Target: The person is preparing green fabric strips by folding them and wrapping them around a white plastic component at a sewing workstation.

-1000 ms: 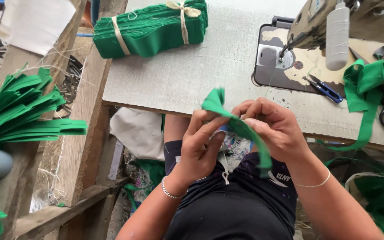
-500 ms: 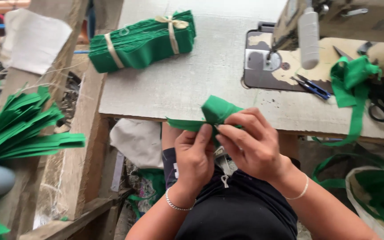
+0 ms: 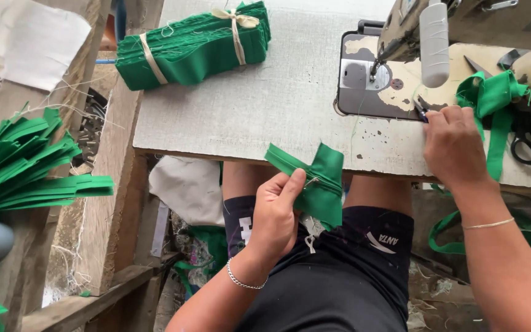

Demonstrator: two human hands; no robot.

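So, left hand [image 3: 276,216] pinched on green piece [image 3: 318,181], held over lap just below table [image 3: 247,117] edge, zipper side up for easy viewing | right hand [image 3: 456,147] on table by snips [image 3: 421,109], fingers curled, grip unclear | tied bundle [image 3: 195,46] parked far-left, clear of machine [image 3: 462,24]

left hand [image 3: 276,214] pinches green fabric piece [image 3: 314,181] | right hand [image 3: 455,146] on scissors [image 3: 421,110]
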